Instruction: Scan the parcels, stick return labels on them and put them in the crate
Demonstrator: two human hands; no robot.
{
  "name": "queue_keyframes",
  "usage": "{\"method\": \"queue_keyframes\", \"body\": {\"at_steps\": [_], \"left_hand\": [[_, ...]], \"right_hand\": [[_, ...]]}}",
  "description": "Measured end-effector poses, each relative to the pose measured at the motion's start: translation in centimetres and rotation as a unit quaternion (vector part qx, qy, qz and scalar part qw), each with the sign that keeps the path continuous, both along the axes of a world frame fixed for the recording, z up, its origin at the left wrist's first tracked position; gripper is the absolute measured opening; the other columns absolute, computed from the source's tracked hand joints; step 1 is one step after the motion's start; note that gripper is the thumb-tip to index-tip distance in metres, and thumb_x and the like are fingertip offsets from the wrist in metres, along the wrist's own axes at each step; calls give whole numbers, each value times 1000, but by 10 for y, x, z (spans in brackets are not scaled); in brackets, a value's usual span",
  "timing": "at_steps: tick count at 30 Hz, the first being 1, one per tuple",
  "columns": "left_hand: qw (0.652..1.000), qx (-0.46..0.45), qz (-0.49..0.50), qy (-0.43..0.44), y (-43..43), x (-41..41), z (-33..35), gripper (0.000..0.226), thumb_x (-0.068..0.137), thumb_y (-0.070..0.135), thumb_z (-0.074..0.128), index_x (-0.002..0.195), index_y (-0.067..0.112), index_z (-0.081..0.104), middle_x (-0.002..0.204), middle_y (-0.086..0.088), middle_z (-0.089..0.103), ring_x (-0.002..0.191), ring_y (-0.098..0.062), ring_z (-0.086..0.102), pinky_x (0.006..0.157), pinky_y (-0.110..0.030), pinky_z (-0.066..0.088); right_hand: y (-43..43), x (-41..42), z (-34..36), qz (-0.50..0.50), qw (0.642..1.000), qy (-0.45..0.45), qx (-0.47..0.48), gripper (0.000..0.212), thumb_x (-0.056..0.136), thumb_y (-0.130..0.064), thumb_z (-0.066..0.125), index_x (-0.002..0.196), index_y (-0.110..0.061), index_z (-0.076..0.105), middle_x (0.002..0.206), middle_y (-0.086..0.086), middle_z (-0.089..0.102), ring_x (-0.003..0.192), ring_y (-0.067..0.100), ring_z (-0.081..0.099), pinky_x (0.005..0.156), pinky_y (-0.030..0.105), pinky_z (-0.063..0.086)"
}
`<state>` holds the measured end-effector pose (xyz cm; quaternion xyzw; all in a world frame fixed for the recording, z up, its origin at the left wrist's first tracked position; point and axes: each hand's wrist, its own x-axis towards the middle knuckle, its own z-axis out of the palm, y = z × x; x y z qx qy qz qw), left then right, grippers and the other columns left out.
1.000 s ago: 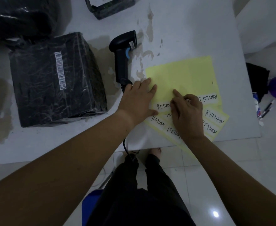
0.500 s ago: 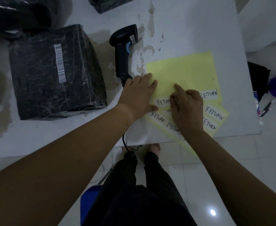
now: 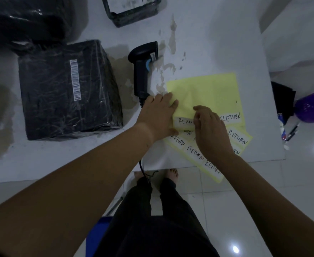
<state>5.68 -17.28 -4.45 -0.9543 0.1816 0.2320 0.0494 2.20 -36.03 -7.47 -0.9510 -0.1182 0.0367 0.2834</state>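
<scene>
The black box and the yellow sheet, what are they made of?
The black box looks wrapped in shiny plastic film: it is wrinkled and glints; what is underneath is hidden. The yellow sheet looks like matte paper, probably sticker backing, since white labels with handwritten RETURN sit on it.

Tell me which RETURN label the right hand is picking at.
The label on the top yellow sheet, left one of its two; the right hand pinches its right end, unlike the rest.

One black-wrapped parcel; one barcode scanner; two yellow label sheets; seven visible "RETURN" labels; two hands.
</scene>
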Motion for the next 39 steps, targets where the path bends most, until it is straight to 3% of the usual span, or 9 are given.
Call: {"method": "queue_keyframes", "body": {"at_steps": [6, 10, 14, 16, 18, 21, 25, 32, 39], "left_hand": [[996, 53, -31, 58, -1, 5, 15, 131, 71, 79, 69, 162, 16, -1, 168, -12, -2, 151, -34, 16, 121, -46, 16], [989, -86, 16, 122, 9, 3, 48, 138, 72, 67, 78, 159, 18, -17, 170, -10, -5, 153, -30, 16, 123, -49, 18], [897, -361, 196, 161, 38, -37, 96, 90, 86, 68, 62, 159, 31, 24, 165, 9, 25, 148, -8, 28, 120, -36, 29], [824, -460, 287, 167, 60, -56, 112, 53, 94, 57, 59, 141, 32, 54, 141, 15, 56, 126, 2, 52, 105, -28, 46], [801, -496, 312, 125, 89, -68, 121, 23, 99, 41, 61, 117, 28, 66, 110, 17, 68, 100, 7, 63, 85, -19, 50], [782, -523, 327, 89, 140, -71, 134, 28, 96, 44, 61, 98, 17, 65, 86, 5, 67, 81, -11, 66, 73, -32, 53], [811, -495, 307, 56, 208, -54, 142, 26, 104, 34, 53, 87, 15, 57, 72, 6, 56, 66, -5, 55, 63, -22, 42], [864, -421, 276, -10, 279, -8, 128, 13, 101, 28, 59, 89, 23, 64, 86, 11, 67, 82, 1, 60, 68, -10, 40], [920, -325, 189, -111, 293, 18, 105, 11, 96, 26, 63, 86, 24, 65, 92, 8, 59, 90, -13, 57, 83, -36, 48]], "right_hand": [[-20, -7, 31, -111, 961, 153, 200, 12, 107, -27, 35, 98, -20, 41, 91, 10, 55, 83, 40, 58, 70, 60, 53], [-19, -12, 69, -185, 908, 207, 314, 19, 107, -21, 37, 92, -28, 46, 110, 10, 57, 108, 23, 65, 85, 49, 58], [11, -27, 117, -194, 887, 205, 366, 12, 105, -15, 44, 95, -15, 51, 103, 7, 61, 96, 19, 67, 83, 50, 57], [44, -33, 139, -168, 897, 208, 351, 10, 100, -11, 52, 91, -15, 53, 92, -2, 62, 86, 16, 65, 77, 45, 56], [86, -39, 158, -129, 912, 213, 327, 12, 95, -12, 61, 85, -16, 57, 80, -6, 61, 73, 11, 61, 68, 36, 52], [150, -45, 176, -101, 912, 209, 339, 17, 93, -16, 66, 77, -16, 60, 67, -7, 57, 59, 10, 53, 57, 25, 43], [219, -41, 175, -105, 910, 199, 348, 18, 92, -17, 68, 75, -16, 63, 64, -3, 58, 57, 8, 52, 56, 20, 41], [294, -11, 151, -164, 926, 155, 302, 14, 86, -22, 73, 75, -25, 65, 70, -7, 65, 67, 6, 60, 62, 22, 47], [310, 5, 126, -185, 963, 116, 157, 20, 82, -32, 77, 89, -28, 59, 77, -16, 66, 70, -2, 62, 63, 23, 51]]}}
